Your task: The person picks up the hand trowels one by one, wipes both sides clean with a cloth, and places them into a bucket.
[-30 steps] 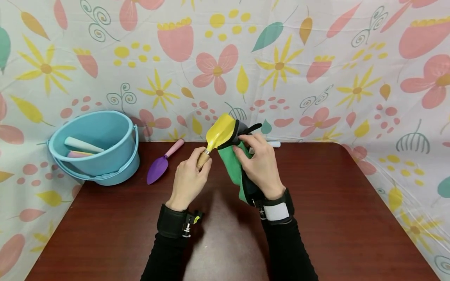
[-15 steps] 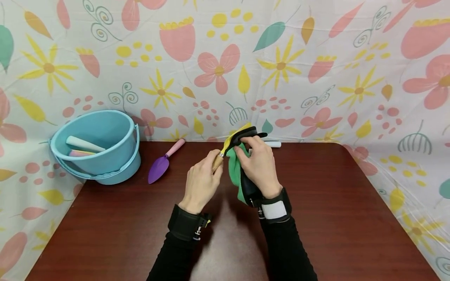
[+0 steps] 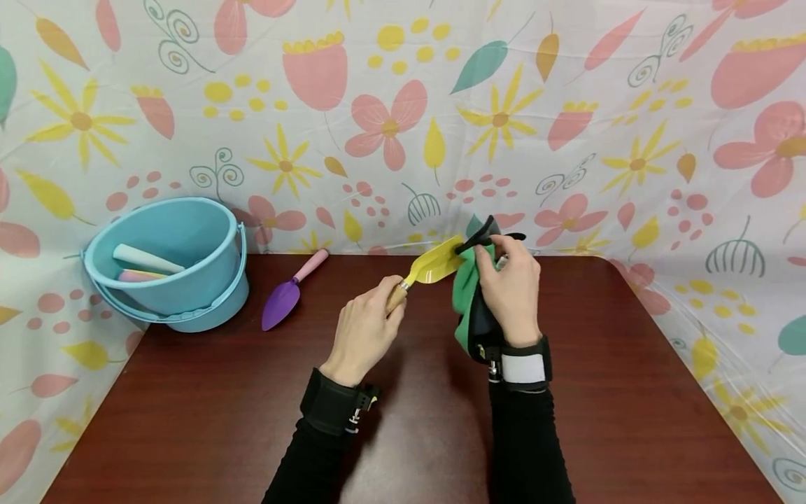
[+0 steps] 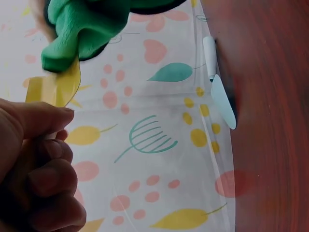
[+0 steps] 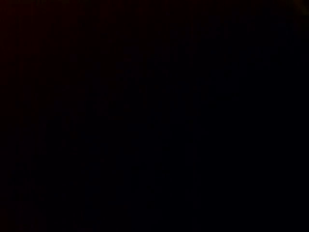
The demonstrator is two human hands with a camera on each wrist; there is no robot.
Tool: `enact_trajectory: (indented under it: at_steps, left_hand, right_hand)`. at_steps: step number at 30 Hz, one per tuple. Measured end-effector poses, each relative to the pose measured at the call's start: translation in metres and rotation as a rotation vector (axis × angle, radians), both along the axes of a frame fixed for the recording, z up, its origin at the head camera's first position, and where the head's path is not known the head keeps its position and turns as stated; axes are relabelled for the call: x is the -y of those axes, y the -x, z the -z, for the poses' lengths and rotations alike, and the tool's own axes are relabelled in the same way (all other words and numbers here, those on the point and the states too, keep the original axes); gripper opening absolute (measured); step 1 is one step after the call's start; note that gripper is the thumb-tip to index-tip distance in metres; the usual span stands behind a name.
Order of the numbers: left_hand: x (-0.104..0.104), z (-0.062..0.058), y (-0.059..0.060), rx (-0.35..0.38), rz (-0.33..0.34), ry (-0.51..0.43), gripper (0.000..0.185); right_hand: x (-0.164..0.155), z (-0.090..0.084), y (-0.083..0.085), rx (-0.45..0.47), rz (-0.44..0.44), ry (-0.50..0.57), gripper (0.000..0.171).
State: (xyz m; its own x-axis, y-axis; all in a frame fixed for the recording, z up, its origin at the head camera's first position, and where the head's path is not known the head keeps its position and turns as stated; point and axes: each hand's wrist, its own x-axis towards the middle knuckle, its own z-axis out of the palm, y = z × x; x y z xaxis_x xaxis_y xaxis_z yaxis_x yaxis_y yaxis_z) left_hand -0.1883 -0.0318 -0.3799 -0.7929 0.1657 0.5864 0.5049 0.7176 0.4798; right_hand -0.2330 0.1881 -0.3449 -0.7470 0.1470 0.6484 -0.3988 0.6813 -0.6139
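My left hand (image 3: pixel 362 329) grips the wooden handle of a small yellow trowel (image 3: pixel 436 262), whose blade points up and to the right. The blade's tip is right at the black-edged top of a limp green and black cloth pouch (image 3: pixel 464 297). Thumb and fingers of my right hand (image 3: pixel 513 290) pinch that pouch near its top, and the rest hangs below. In the left wrist view the green cloth overlaps the end of the yellow blade. The right wrist view is almost wholly black, with the pouch hanging close by that wrist.
A light blue bucket (image 3: pixel 189 297) stands at the back left, holding a white-handled tool (image 3: pixel 146 257) and something pink and yellow. Beside it lies a purple trowel (image 3: pixel 281 306) with a pink handle. A pale blue trowel (image 4: pixel 223 102) lies along the table's back edge by the patterned cloth backdrop (image 3: pixel 390 84).
Both hands have shifted right. The trowel turned edge-on against the pouch's top half a second ago, and now shows its face again with the blade further out of the pouch's edge.
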Motion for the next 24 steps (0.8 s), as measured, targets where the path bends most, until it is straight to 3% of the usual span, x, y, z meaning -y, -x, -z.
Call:
enact_trajectory:
  at_steps: [6, 16, 24]
  left_hand:
    - [0.0, 0.001, -0.001, 0.054, -0.001, 0.005, 0.023]
    - [-0.004, 0.004, -0.004, 0.116, 0.0, 0.013, 0.024]
    - [-0.003, 0.003, -0.003, 0.108, -0.016, 0.016, 0.027]
  right_hand:
    - [-0.011, -0.002, -0.006, -0.024, 0.031, 0.042, 0.029]
    - [0.013, -0.007, -0.013, -0.133, -0.086, -0.001, 0.028]
    - [0.043, -0.007, -0.015, -0.055, -0.221, -0.121, 0.027]
